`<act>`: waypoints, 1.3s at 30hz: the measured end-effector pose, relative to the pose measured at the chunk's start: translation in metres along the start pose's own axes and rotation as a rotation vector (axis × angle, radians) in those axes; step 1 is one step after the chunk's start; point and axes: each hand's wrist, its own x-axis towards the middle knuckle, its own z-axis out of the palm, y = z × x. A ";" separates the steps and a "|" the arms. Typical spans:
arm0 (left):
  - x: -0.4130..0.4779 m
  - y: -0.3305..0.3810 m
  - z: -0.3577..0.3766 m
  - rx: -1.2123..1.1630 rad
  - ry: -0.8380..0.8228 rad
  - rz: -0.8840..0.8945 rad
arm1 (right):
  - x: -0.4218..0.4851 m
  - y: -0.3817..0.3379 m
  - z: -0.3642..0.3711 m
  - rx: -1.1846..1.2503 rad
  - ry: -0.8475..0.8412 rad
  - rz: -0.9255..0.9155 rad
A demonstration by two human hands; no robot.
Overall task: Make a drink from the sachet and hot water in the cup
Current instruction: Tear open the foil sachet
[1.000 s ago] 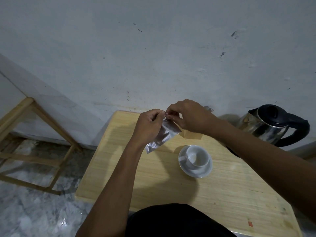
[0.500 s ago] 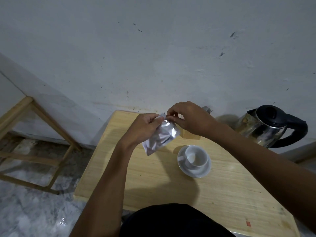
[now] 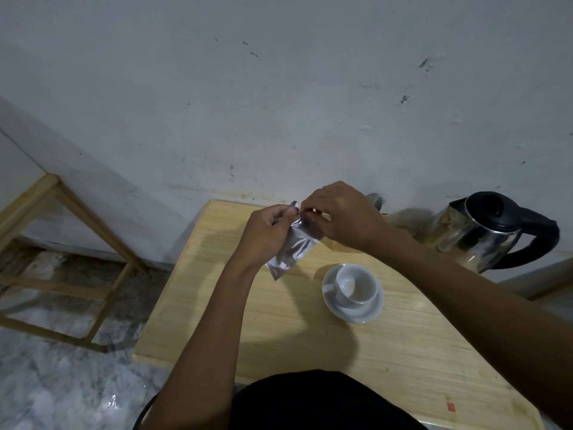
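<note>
A silver foil sachet (image 3: 293,247) hangs above the wooden table (image 3: 279,330), held at its top edge by both hands. My left hand (image 3: 267,235) pinches the top left corner and covers the sachet's left side. My right hand (image 3: 339,215) pinches the top edge just beside it. A white cup (image 3: 356,285) stands empty on a white saucer (image 3: 362,315), below and to the right of the sachet. The steel kettle (image 3: 477,237) with black lid and handle stands at the table's far right.
The table's far edge meets a grey wall. A small metal object (image 3: 376,201) lies behind my right hand near the wall. A wooden frame (image 3: 62,259) stands on the marble floor to the left. Dark clothing (image 3: 310,398) fills the bottom middle.
Both hands have stayed at the sachet's top edge. The sachet swung outward, showing more foil, then hangs down again; its top corner now sticks up between the fingers.
</note>
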 end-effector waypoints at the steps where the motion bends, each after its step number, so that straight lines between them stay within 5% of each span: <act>1: -0.001 0.000 0.000 -0.001 -0.003 0.007 | -0.003 0.001 0.003 -0.015 0.031 -0.019; 8: 0.002 -0.003 -0.016 0.038 -0.150 0.027 | -0.006 0.001 0.010 -0.017 0.107 0.003; 25: 0.019 -0.016 -0.036 -0.064 -0.029 0.064 | -0.011 -0.021 0.024 0.049 0.306 -0.131; 32: 0.018 -0.028 -0.032 -0.121 -0.032 0.094 | -0.036 -0.032 0.029 0.155 0.481 0.021; 39: 0.015 -0.034 -0.021 -0.142 -0.008 0.070 | -0.063 -0.056 0.035 0.405 0.717 0.465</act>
